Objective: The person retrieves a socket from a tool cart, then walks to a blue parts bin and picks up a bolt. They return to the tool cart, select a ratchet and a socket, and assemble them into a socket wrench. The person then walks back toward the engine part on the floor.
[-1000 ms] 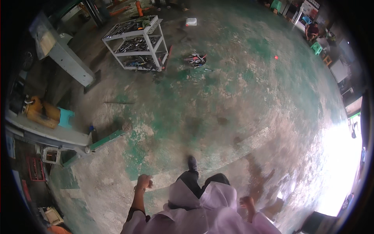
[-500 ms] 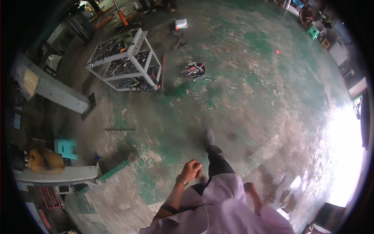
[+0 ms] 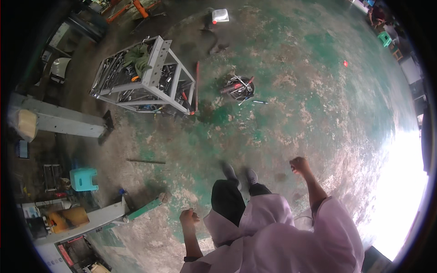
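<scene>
My left hand (image 3: 189,217) hangs low beside my left leg, its fingers curled in. Whatever lies inside them, if anything, is hidden. Farther forward and to the right, my right hand (image 3: 299,165) swings out over the floor with its fingers folded and nothing showing in them. Neither hand touches any object. Ahead on the floor stands a round dark container (image 3: 241,88) filled with hand tools, some with red handles. A thin pen-like tool (image 3: 260,102) lies beside it. To its left is a grey metal tool cart (image 3: 157,61) loaded with wrenches and sockets, a green cloth on top.
A grey lift post (image 3: 68,120) and a teal stool (image 3: 84,179) stand to the left. A green lift arm (image 3: 143,209) lies near my left side. A thin rod (image 3: 145,161) and a white jug (image 3: 220,16) are on the worn green floor. Someone sits (image 3: 377,16) far right.
I have stepped forward, so the cart and tool container appear closer. My right hand has swung forward and outward; my left has dropped back to the left. Both feet now show.
</scene>
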`<action>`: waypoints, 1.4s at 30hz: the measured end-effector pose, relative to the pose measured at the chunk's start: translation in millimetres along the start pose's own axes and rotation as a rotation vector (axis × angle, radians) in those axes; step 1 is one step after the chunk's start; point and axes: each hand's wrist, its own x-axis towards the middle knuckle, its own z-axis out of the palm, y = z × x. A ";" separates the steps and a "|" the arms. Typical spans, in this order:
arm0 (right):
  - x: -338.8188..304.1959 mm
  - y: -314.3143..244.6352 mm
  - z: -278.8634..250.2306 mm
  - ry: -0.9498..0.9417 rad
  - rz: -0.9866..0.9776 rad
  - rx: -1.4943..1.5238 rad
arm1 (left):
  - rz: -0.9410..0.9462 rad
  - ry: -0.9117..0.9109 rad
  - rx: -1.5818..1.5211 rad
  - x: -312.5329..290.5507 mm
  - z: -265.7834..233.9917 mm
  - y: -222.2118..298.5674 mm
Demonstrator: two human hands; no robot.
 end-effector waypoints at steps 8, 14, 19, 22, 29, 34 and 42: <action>73.6 -98.3 58.5 0.011 0.029 -0.039 | -0.031 -0.151 0.035 128.8 91.4 116.0; 95.2 -127.1 75.3 0.052 0.149 -0.188 | 0.026 -0.244 0.103 220.0 173.6 230.1; 161.8 -152.7 83.2 0.025 -0.149 -0.488 | -0.056 -0.352 0.147 246.4 235.7 281.2; 226.8 -170.0 87.0 -0.025 -0.271 -0.534 | -0.142 -0.403 0.195 253.9 272.6 286.0; 442.4 -221.1 113.8 -0.068 -0.787 -1.184 | -0.326 -0.345 0.229 276.6 345.8 253.7; 595.6 -233.9 154.9 -0.092 -0.475 -0.992 | -0.388 -0.160 0.188 293.9 404.9 211.2; 730.3 -229.9 208.4 -0.063 -0.541 -1.054 | -0.601 -0.227 -0.122 306.8 497.2 165.9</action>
